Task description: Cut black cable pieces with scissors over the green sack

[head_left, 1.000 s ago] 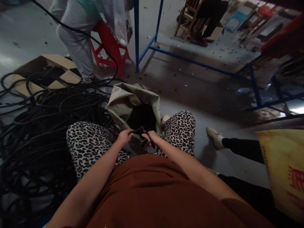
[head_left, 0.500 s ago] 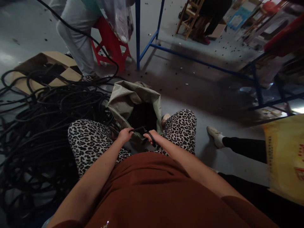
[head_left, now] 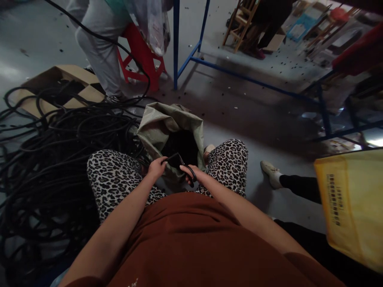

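Over the near rim of an open greenish sack (head_left: 152, 129), my left hand (head_left: 157, 167) is closed on a thin black strip (head_left: 171, 158). The strip points right, toward the other hand. My right hand (head_left: 191, 173) grips black-handled scissors (head_left: 193, 175), whose blades point up and left near the strip's end. Whether blades and strip touch is too small to tell. Dark contents, hard to make out, lie inside the sack between my knees.
A heap of black tubing (head_left: 60, 159) covers the floor at left, beside an open cardboard box (head_left: 86, 93). Ahead stand a red stool (head_left: 143, 59) and a blue metal frame (head_left: 227, 71). At right, a person's legs (head_left: 302, 187) are near a yellow bag (head_left: 353, 203).
The scissor blades now point more upward and stand apart from my left hand's fingers. At right, the yellow bag has moved left. The view has shifted slightly.
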Demonstrator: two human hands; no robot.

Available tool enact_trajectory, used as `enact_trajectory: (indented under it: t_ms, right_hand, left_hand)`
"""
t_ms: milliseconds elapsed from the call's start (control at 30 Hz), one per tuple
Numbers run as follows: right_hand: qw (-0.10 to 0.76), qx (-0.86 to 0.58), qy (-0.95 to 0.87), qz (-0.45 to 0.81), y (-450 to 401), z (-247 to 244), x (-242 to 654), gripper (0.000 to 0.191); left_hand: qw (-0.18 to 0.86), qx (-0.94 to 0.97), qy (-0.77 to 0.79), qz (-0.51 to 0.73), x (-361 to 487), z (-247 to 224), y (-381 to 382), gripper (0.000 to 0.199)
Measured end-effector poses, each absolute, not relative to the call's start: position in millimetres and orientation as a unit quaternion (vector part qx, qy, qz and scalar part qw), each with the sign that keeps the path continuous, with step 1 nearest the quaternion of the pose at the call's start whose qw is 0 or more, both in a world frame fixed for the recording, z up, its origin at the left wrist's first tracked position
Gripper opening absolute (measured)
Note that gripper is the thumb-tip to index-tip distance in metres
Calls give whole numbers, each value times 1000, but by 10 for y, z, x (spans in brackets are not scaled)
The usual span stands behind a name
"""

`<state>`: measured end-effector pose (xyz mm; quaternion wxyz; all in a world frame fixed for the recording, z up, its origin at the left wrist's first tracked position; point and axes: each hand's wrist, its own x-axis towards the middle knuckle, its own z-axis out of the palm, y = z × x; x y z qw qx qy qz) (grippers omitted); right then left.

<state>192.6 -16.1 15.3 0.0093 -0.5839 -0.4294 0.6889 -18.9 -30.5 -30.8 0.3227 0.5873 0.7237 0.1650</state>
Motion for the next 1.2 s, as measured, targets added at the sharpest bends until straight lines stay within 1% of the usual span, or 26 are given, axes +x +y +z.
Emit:
enact_trajectory:
  t_ms: [333, 500, 767, 1033, 1200]
  right_hand:
    - [-7, -578, -445, 684, -155, 209, 1877, 43]
    - [2, -574, -453, 682, -163, 169, 1883, 46]
    - [-7, -573, -455, 682, -140, 73, 1900, 51]
    - [55, -594, -437, 673, -137, 142, 1884, 40]
    - [60, -629, -454, 628, -125, 38, 1879, 38]
  left_hand:
    - [335, 603, 702, 178, -184, -335, -331, 33]
    - [344, 611, 692, 173, -182, -368, -344, 33]
    - [370, 623, 666, 176, -160, -332, -338, 33]
    - [353, 626, 668, 192, -154, -311, -330, 33]
    - [355, 624, 677, 163, -148, -321, -342, 32]
